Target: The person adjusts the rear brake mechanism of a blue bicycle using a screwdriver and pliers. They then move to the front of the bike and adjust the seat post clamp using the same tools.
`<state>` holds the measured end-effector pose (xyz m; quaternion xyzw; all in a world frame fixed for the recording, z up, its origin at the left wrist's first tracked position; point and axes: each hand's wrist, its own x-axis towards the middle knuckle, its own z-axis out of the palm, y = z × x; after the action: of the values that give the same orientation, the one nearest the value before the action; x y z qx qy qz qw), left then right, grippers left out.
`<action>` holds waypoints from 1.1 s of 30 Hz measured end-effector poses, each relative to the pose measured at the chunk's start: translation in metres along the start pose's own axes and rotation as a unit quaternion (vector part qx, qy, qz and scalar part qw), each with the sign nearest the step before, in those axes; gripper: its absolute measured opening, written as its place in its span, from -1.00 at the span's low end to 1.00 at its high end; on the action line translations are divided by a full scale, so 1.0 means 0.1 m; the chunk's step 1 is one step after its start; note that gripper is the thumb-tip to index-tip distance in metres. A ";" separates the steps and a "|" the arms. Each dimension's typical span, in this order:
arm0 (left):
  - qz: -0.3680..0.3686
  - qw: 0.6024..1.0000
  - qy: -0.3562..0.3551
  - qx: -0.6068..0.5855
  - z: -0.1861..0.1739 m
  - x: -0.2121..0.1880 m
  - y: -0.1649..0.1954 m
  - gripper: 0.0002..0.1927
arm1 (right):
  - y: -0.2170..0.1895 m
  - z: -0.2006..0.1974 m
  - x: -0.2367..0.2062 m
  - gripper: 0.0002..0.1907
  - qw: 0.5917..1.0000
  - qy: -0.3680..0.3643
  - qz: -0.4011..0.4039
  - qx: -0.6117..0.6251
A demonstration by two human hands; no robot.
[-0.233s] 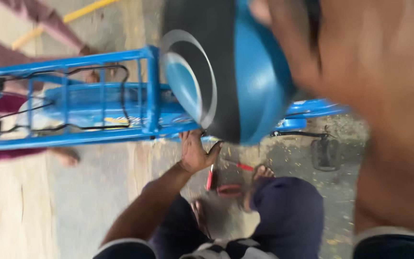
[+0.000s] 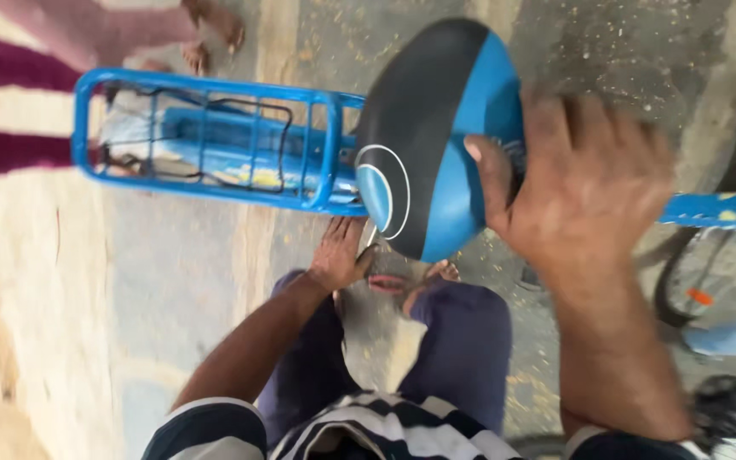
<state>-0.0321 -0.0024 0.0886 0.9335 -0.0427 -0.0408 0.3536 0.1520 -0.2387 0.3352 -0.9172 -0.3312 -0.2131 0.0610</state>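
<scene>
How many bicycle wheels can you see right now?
1 clearly: a wheel at the right edge, below the blue frame tube. A dark blurred shape at bottom right may be another; others may be hidden.

Open concrete floor (image 2: 189, 281): free passage left of the knees. Blue rear carrier rack (image 2: 215, 140): bars the way above. Black-and-blue saddle (image 2: 428, 136): blocks the centre. Blue frame tube (image 2: 717, 210) and wheel (image 2: 709, 281): crowd the right side.

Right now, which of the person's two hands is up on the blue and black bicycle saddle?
The right hand, gripping the blue and black bicycle saddle at its side. The left hand is lower, beneath the saddle by the blue wire rear rack.
</scene>
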 end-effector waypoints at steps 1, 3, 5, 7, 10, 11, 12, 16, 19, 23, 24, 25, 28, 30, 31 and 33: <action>-0.025 1.000 -0.013 -0.005 -0.09 -0.06 0.11 -0.24 | -0.05 -0.05 0.05 -0.46 1.000 -0.017 0.014 0.012; -0.047 0.998 0.006 -0.048 -0.21 -0.05 0.25 -0.26 | 0.01 -0.02 0.22 -0.46 0.998 -0.054 0.031 0.020; -0.138 0.979 0.012 -0.148 -0.26 -0.15 0.33 -0.34 | -0.05 -0.06 0.25 -0.44 0.996 -0.085 0.040 0.005; -0.308 0.902 -0.002 -0.302 -0.19 -0.18 0.36 -0.47 | -0.06 -0.04 0.29 -0.43 0.994 -0.101 0.045 0.019; -0.332 0.893 0.015 -0.304 -0.03 -0.15 0.32 -0.57 | -0.07 0.06 0.13 -0.41 0.992 -0.116 0.033 0.026; -0.290 0.925 -0.068 -0.235 -0.03 -0.13 0.36 -0.64 | -0.07 0.05 0.11 -0.42 0.992 -0.124 0.029 0.023; -0.243 0.944 -0.151 -0.164 -0.09 -0.11 0.40 -0.70 | -0.09 0.03 0.12 -0.43 0.991 -0.132 0.024 0.020; -0.030 0.865 -0.430 -0.256 -1.14 0.15 0.71 -0.71 | -0.17 -0.03 0.24 -0.47 0.988 -0.148 0.046 0.004; -0.027 0.770 -0.461 -0.439 -2.22 0.60 0.58 -0.71 | -0.19 -0.07 0.30 -0.42 0.984 -0.159 0.073 0.022; -0.062 0.800 -0.423 -0.422 -2.98 1.56 0.05 -0.73 | -0.17 -0.05 0.33 -0.43 0.978 -0.182 0.097 0.012; -0.057 0.836 -0.397 -0.374 -2.97 1.82 -0.06 -0.72 | -0.16 -0.03 0.34 -0.41 0.980 -0.176 0.096 0.012; -0.031 0.886 -0.366 -0.284 -2.85 2.05 -0.13 -0.75 | -0.14 -0.02 0.31 -0.40 0.982 -0.166 0.092 0.012; -0.032 0.926 -0.362 -0.105 -2.16 2.73 -0.24 -0.79 | -0.05 0.01 0.24 -0.38 0.979 -0.172 0.104 0.032; 0.005 0.916 -0.402 0.014 -1.60 3.06 -0.30 -0.83 | 0.03 0.02 0.16 -0.37 0.976 -0.190 0.104 0.037; -0.019 0.882 -0.469 0.044 -1.36 3.13 -0.33 -0.79 | 0.08 0.01 0.13 -0.36 0.974 -0.203 0.099 0.029; -0.072 0.846 -0.523 0.071 -0.91 3.23 -0.40 -0.71 | 0.17 0.00 0.08 -0.36 0.974 -0.214 0.068 0.021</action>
<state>0.3004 0.0525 0.1154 0.7967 -0.1568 -0.5453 0.2079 0.1678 -0.2472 0.3388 -0.9605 -0.2774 -0.0003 0.0227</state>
